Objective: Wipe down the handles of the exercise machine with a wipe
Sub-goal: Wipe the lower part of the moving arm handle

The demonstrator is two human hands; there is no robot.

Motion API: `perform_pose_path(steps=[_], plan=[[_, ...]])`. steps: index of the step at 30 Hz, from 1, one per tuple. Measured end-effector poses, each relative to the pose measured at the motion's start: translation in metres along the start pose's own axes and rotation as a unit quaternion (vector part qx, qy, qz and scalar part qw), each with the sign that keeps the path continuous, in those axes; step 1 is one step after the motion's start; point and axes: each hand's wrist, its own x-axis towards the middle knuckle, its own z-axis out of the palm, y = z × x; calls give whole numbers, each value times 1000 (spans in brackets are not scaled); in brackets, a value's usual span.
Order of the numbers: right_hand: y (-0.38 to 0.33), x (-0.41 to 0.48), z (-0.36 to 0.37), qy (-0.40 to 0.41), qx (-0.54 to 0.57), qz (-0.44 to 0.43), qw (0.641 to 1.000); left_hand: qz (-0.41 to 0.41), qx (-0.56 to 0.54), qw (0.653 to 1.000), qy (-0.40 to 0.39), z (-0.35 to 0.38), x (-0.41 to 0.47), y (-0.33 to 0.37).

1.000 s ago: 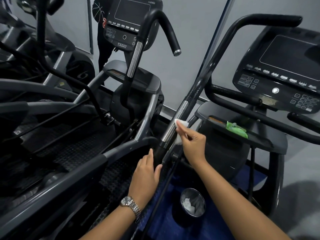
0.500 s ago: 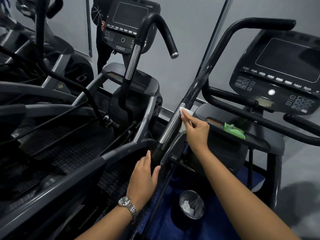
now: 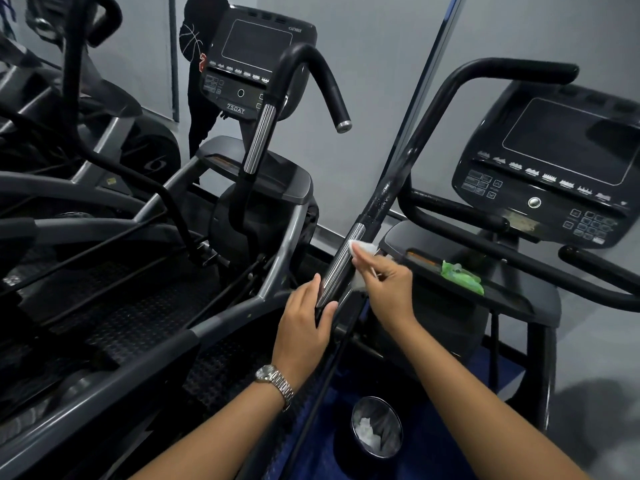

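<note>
Bin (image 3: 388,423) holds white wads (image 3: 363,433), perhaps wipes

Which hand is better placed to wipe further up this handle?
Right. The right hand holds the wipe against the handle; the left hand only grips its lower end.

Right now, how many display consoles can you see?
2: the centre console behind the curved handle, and the right console by the right edge. Others may be hidden leftward.
</note>
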Motion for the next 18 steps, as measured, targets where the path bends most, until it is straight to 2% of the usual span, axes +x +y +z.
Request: perform_pose_path(steps=[3,8,14,18], plan=[[4,14,-8,-12,-28,-16,999,10,-2,1000,12,4,-1,-3],[7,42,-10,85,-133,-85,984,16,-10,1000,16,4,-2,-6],[13,20,-6,24,-213,-207,955,18,-25,999,15,4,-1,-10],[5,45,-9,99,-213,-206,950,21,-30,999,15,5,-2,-13]])
